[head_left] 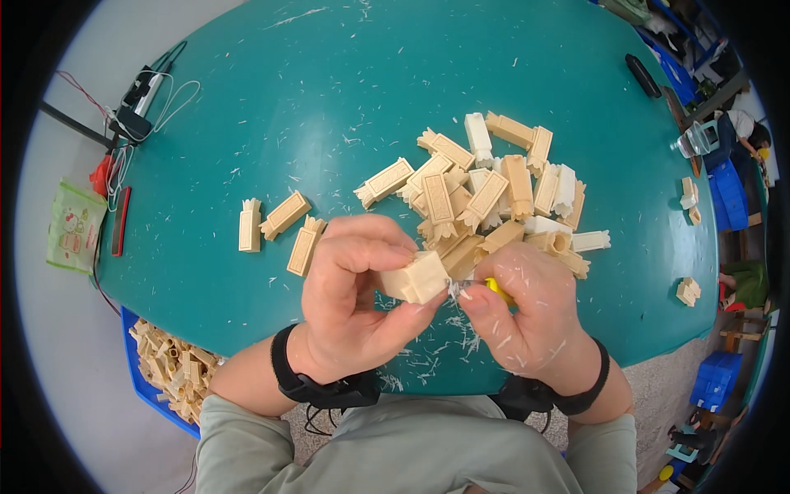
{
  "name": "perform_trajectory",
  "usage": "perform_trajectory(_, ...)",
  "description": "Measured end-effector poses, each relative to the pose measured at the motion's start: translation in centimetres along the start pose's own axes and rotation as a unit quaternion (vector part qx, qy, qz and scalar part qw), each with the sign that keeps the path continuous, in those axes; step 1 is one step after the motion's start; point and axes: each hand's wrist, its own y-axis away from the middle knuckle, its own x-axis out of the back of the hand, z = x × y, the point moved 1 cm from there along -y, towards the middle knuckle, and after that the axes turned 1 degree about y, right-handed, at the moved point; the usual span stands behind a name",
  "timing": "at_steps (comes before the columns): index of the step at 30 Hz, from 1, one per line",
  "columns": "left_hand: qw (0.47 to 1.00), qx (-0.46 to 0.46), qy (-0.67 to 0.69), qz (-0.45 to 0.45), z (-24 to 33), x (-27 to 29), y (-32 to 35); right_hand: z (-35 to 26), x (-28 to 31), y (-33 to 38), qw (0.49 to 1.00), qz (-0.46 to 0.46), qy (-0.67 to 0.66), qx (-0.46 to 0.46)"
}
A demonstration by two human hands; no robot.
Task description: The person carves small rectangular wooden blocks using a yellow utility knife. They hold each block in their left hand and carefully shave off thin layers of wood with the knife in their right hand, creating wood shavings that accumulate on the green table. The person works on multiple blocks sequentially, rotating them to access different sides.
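Note:
My left hand (346,288) is closed around a cream plastic block (421,280), gripping it between thumb and fingers with one flat end turned up. My right hand (531,309) is wrapped round a small knife with a yellow handle (499,291). Its short blade meets the block's right edge, where whitish shavings (454,288) cling. Just beyond both hands lies a heap of carved cream and white plastic blocks (485,193). Left of my left hand, three similar tan blocks (285,216) lie apart from the heap. Shavings dot my right hand and wrist.
The green table (313,107) is strewn with shavings. Below its left edge stands a blue bin (136,370) full of cream pieces. A power strip with cables (140,103) lies at the far left. Several loose blocks (690,290) sit at the right edge; another person (741,136) is beyond.

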Motion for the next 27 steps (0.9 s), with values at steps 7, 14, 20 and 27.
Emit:
perform_trajectory(7, 0.999, -0.006, 0.028, -0.019, 0.1, 0.2, 0.1, 0.2, 0.2, 0.1, 1.0, 0.005, 0.02, 0.023)
perform_trajectory(14, 0.985, -0.039, 0.023, -0.166, 1.1, -0.8, -0.2, 1.2, 0.3, -0.1, 0.999, 0.014, 0.025, -0.032)
perform_trajectory(20, 0.979, 0.053, 0.181, -0.078, 0.6, 0.7, -0.3, 0.3, 1.2, -0.2, 0.999, 0.003, 0.003, 0.052)
perform_trajectory(27, 0.987, 0.042, 0.142, -0.059, 0.4, 1.2, -0.4, -0.1, 0.9, -0.1, 0.997, -0.022, 0.008, 0.077)
